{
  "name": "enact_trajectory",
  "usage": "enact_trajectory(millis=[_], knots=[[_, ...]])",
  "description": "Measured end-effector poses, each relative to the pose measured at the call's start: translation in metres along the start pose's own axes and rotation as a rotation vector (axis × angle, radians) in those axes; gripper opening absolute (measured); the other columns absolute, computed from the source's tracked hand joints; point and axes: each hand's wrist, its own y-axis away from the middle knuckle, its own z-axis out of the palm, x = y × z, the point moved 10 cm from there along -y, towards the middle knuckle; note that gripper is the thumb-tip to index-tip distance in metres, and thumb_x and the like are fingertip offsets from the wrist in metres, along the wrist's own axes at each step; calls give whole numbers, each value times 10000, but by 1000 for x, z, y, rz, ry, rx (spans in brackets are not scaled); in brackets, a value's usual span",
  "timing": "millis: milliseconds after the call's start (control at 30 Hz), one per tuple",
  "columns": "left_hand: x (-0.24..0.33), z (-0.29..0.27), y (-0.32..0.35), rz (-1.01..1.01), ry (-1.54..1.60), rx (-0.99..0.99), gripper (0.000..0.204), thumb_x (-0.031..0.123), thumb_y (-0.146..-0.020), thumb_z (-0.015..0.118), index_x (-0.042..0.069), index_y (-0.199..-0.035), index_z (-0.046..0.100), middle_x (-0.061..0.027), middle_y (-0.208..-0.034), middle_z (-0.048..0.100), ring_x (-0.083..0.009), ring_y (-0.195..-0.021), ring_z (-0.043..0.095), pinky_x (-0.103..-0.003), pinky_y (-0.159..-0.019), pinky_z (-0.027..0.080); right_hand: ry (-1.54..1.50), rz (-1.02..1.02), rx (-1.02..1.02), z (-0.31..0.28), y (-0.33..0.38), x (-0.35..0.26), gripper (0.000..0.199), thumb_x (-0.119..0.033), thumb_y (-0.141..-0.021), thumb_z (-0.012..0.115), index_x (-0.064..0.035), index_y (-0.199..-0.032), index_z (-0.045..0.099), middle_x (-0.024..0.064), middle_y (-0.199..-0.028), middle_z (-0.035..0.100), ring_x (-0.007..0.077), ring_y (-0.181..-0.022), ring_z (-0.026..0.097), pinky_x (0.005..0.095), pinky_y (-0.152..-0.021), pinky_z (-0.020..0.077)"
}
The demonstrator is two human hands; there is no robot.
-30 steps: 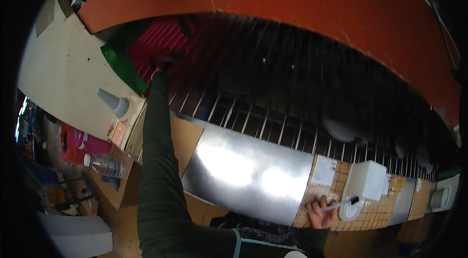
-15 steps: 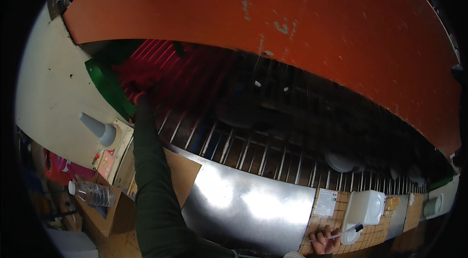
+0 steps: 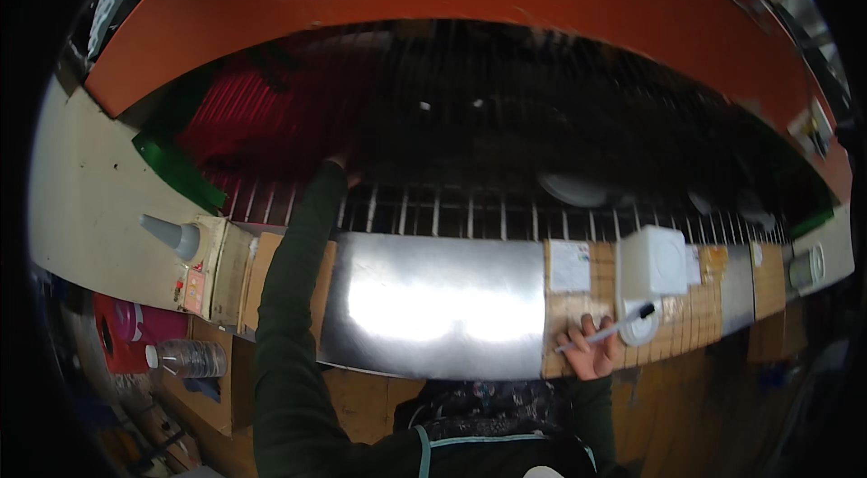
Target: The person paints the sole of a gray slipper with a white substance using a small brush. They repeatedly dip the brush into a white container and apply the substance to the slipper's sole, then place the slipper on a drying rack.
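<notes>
Right hand (image 3: 591,353) pinches white pen (image 3: 607,330) at mid-barrel, near front edge of desk (image 3: 433,315), just beside white round lid (image 3: 643,330). Pen judged light, stiff, smooth; grip barrel. Left hand (image 3: 341,164) reaches into wire rack (image 3: 470,207); finger state cannot be told.

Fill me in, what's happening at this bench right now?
A person stands at a bench faced with a shiny metal sheet. The left hand reaches up and forward over the metal rack into a dark recess; what it touches cannot be made out. The right hand rests on the bench edge holding a pen-like tool beside a white box.
</notes>
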Motion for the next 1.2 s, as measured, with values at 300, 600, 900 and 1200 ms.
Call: enact_trajectory(millis=[300,600,900,1200], knots=[[191,-71,83,366,569,-62,268,97,-780,782,-81,-937,658,-125,-895,697,-139,-792,633,-301,-757,516,531,-335,408,5,114,-128,237,-180,-937,605,-79,-1139,536,83,-926,577,167,-779,507,321,-778,420],[345,-125,481,1240,136,-596,723,-30,-541,621,27,-1261,628,-117,-874,542,-262,-782,542,-347,-665,482,2220,-445,845,44,116,-202,76,-200,-826,734,-127,-846,732,-9,-796,635,112,-652,544,307,-708,313],[303,-119,463,995,117,-818,820,386,-581,868,38,-1273,597,-123,-1030,573,-272,-923,537,-401,-809,470,2600,-550,602,52,73,-184,89,-187,-763,742,-184,-850,722,-15,-740,574,183,-686,537,383,-751,307],[239,-102,449,813,-1,-1155,312,233,-573,889,24,-703,698,-70,-744,669,-256,-716,634,-378,-731,483,2599,-508,593,50,74,-188,82,-187,-777,743,-178,-857,725,-26,-744,581,169,-671,540,371,-723,291]])
